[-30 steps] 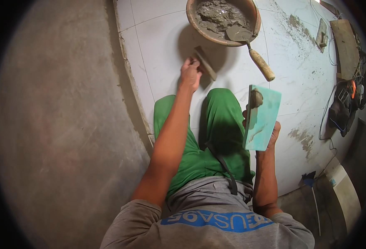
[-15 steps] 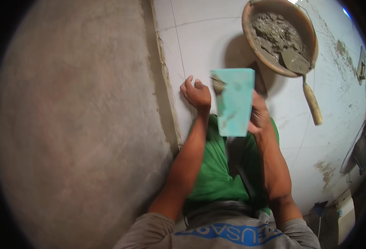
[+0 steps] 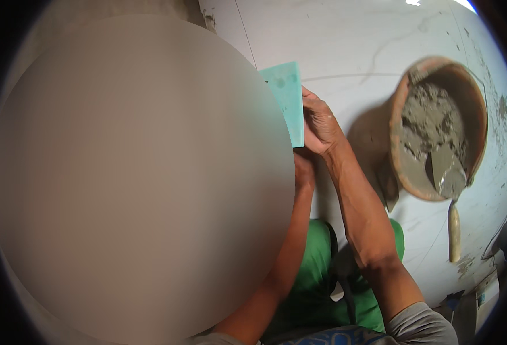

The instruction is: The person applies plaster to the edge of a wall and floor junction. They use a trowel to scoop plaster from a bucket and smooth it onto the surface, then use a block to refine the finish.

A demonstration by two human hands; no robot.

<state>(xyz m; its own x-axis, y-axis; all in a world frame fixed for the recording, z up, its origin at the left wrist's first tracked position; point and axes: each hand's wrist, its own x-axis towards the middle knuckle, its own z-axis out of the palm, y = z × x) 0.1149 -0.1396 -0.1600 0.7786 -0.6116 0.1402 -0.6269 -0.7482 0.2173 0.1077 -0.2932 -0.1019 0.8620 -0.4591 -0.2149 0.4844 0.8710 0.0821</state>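
My right hand [image 3: 322, 123] is closed on a flat turquoise float [image 3: 288, 103], gripping it from its right side. A handle cannot be made out, and the float's left part is hidden behind a large blurred round patch. Below the float's lower edge, my left hand [image 3: 304, 171] shows only in part, mostly around the wrist. Its fingers are hidden, so I cannot tell whether it touches the float. To the right stands a brown bucket [image 3: 398, 129] of wet grey mortar [image 3: 434, 118]. A trowel [image 3: 454, 230] rests in it, blade on the mortar and wooden handle over the rim.
The blurred patch covers most of the left side. Pale tiles [image 3: 345, 46] with thin joints and mortar smears lie under the bucket. A dark flat piece [image 3: 389, 192] sits against the bucket's near left side. Cables and dark items line the far right edge.
My right hand has carried the float up and left, turning it away from me. My left hand has come in beneath it. The view has shifted, and the blurred patch now covers the left.
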